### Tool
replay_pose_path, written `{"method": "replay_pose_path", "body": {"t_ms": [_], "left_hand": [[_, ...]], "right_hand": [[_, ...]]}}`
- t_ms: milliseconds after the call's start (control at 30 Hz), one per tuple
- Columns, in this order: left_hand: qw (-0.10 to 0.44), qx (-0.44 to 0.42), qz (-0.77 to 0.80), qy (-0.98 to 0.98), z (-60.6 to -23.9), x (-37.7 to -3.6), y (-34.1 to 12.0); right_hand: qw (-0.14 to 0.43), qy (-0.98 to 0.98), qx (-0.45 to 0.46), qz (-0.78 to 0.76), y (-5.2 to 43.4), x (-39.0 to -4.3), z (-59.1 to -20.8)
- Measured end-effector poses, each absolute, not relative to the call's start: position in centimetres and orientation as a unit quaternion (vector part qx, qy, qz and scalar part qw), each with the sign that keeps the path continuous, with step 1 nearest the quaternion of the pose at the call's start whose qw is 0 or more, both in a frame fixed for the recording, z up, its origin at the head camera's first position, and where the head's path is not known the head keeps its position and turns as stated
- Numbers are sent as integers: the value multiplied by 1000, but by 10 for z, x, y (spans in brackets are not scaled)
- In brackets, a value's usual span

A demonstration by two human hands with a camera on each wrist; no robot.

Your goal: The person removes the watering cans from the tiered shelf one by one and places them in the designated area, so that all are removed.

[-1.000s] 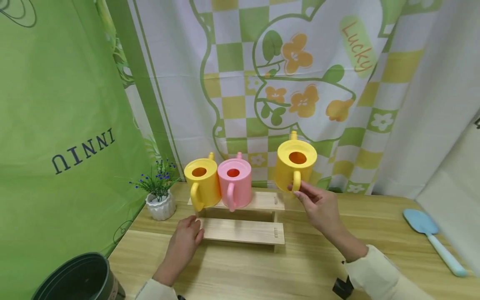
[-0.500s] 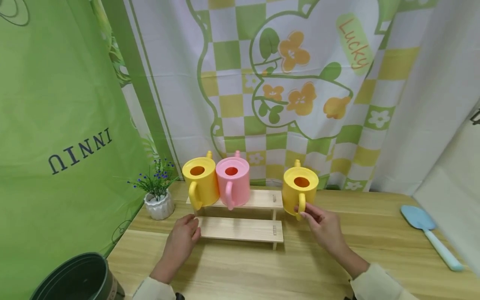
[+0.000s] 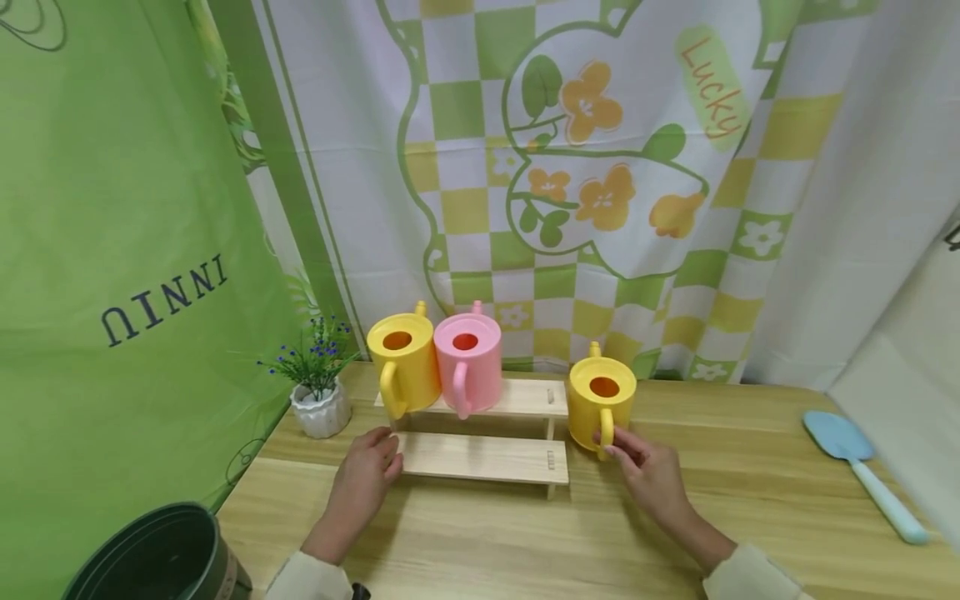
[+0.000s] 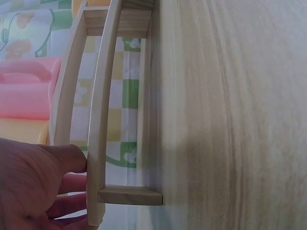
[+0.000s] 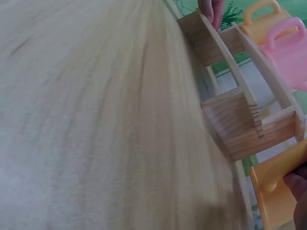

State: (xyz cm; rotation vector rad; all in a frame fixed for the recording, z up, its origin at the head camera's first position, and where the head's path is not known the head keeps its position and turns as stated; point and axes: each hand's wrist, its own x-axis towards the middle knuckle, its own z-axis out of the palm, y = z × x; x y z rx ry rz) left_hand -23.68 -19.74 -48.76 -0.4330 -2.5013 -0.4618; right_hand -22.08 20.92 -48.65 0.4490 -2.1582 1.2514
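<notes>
My right hand (image 3: 651, 475) pinches the handle of a yellow watering can (image 3: 596, 404), which stands upright close over the table, just right of a two-step wooden shelf (image 3: 487, 458). In the right wrist view the same yellow can (image 5: 273, 206) shows at the lower right corner, fingers at its handle. My left hand (image 3: 365, 475) grips the left end of the shelf's lower step; in the left wrist view its thumb meets the board and the fingertips are hidden behind it. On the upper step sit another yellow watering can (image 3: 405, 367) and a pink watering can (image 3: 468, 362), side by side, handles toward me.
A white pot with a blue-flowered plant (image 3: 318, 408) stands left of the shelf. At the lower left is a dark green bucket (image 3: 217, 558). A light blue toy shovel (image 3: 870, 475) lies on the table at the right. A patterned curtain (image 3: 540, 325) hangs behind.
My right hand has lowered the yellow watering can from above the upper step's height to beside the shelf's right end. My left hand stays at the shelf's left end.
</notes>
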Motion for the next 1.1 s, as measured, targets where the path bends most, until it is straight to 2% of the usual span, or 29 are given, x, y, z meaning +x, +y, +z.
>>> {"method": "replay_pose_path", "body": {"t_ms": [467,700,833,967,1100], "left_hand": [[267,-154,-164,-937,-488,-235,-193],[301,-170,-160,-925,-493,-236,-196],[316,-174,-154,-920,-495,-236,-194],[313,-177,-146,-922,-495,-236,-192],[318,-176,-139,-921,-493,-235,-193]], "right_hand": [[263,-827,159,471,216,-218,-509],[240,-827,180,476,214,-219,-508],[231,-849,155,449,217,-217,-503],[263,-878,129,380,224,-210,-480],[343,-861,110,360,216,-218,-425]]}}
